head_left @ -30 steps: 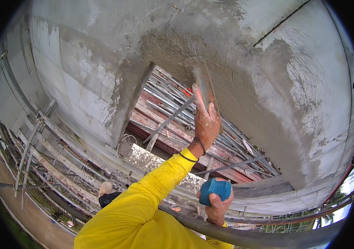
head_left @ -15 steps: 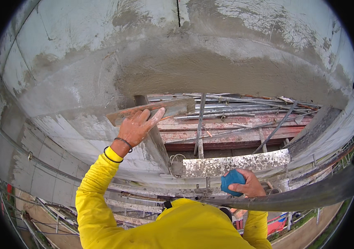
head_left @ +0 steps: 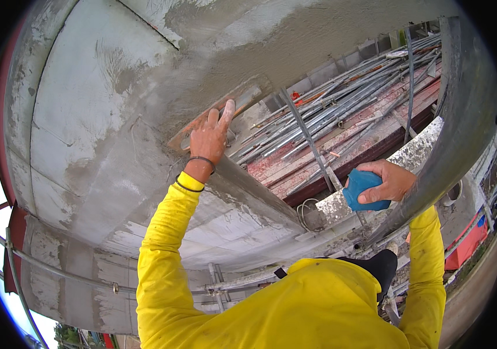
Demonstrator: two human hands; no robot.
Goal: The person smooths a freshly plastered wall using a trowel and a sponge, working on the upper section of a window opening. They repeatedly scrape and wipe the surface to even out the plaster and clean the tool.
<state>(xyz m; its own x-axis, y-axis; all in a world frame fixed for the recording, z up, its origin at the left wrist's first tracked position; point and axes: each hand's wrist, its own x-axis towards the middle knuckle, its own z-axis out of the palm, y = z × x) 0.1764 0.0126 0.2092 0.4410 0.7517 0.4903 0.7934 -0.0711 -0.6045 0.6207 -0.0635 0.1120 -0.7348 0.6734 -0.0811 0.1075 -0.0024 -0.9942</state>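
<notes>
My left hand (head_left: 208,139), with dark bands at the wrist, grips a flat plastering trowel (head_left: 244,100). Its long blade lies against the lower edge of the grey plastered wall (head_left: 225,72), where an opening begins. The fingers are spread along the back of the trowel, and its handle is mostly hidden under them. My right hand (head_left: 397,181) is closed around a blue faceted object (head_left: 359,191), cup-like in shape; whether anything is inside cannot be seen. It hangs just above a pale, mortar-speckled board (head_left: 334,205).
Through the opening, metal poles (head_left: 330,110) lie piled over reddish planks (head_left: 272,168). An upright scaffold tube (head_left: 309,136) crosses it. A thick grey curved pipe (head_left: 464,131) passes close by my right wrist. Scaffold rails (head_left: 80,264) run at lower left.
The whole view has tilted and swung, so the wall and opening now slant. My left hand still holds the trowel at the plaster edge; my right hand still grips the blue object.
</notes>
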